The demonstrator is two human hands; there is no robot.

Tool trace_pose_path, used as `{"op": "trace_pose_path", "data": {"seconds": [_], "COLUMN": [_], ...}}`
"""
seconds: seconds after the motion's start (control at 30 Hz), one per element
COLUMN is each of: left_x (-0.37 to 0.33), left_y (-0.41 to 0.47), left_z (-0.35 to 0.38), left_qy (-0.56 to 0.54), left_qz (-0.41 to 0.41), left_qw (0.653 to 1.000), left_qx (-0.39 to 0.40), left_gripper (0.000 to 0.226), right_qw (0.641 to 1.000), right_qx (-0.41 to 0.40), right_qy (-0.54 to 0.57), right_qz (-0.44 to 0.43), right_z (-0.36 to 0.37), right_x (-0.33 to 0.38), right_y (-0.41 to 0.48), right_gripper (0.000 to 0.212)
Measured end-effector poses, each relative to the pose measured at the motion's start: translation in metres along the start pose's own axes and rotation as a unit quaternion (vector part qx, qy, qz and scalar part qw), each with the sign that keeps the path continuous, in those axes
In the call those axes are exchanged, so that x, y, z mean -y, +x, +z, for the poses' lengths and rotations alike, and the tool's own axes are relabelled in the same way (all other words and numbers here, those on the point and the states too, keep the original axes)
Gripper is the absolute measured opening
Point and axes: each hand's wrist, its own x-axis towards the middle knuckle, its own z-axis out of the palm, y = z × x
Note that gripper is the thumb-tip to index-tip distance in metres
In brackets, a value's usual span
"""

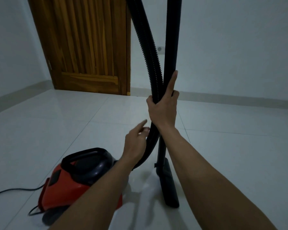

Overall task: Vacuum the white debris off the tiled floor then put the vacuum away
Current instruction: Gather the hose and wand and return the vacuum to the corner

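Note:
A red and black canister vacuum (76, 181) sits on the white tiled floor (56, 123) at lower left. Its black ribbed hose (146, 47) and rigid black wand (172, 39) rise side by side to the top of the frame. The wand ends in a black floor nozzle (169, 185) resting on the tiles. My right hand (163, 107) grips hose and wand together, index finger stretched up along the wand. My left hand (136, 141) hovers just left of the hose lower down, fingers loose, holding nothing. I see no white debris on the floor.
A wooden door (86, 47) stands closed in the far wall, with a wall socket (160, 49) to its right. The vacuum's black power cord (12, 190) trails off to the left across the tiles. A skirting strip runs along both walls.

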Motion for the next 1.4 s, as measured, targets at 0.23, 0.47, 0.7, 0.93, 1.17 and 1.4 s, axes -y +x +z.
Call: {"op": "trace_pose_path", "data": {"seconds": [0.23,0.47,0.7,0.93,1.17,1.4], "left_x": [0.072,0.096,0.095,0.108,0.129,0.147], "left_y": [-0.031,-0.042,-0.060,-0.076,-0.088,-0.093], "left_z": [-0.029,-0.082,-0.139,-0.179,-0.200,-0.201], "left_qy": [0.313,0.520,0.568,0.451,0.335,0.472], "left_qz": [0.061,0.221,0.197,0.013,-0.118,-0.089], "left_qw": [0.943,0.824,0.798,0.877,0.912,0.862], "left_qx": [0.095,0.042,-0.042,-0.168,-0.204,-0.159], "left_gripper": [0.042,0.035,0.056,0.084,0.115,0.109], "right_qw": [1.000,1.000,1.000,1.000,1.000,0.999], "right_qx": [-0.018,-0.022,-0.002,-0.004,-0.010,-0.013], "right_qy": [0.010,-0.009,-0.001,0.010,0.011,0.029], "right_qz": [0.006,0.012,0.022,0.024,0.023,0.019], "right_z": [0.004,0.011,0.010,0.009,0.012,0.017], "right_x": [0.001,0.009,0.015,0.021,0.023,0.033], "right_y": [-0.002,-0.008,-0.012,-0.018,-0.019,-0.019], "right_gripper": [0.104,0.102,0.103,0.101,0.100,0.100]}}
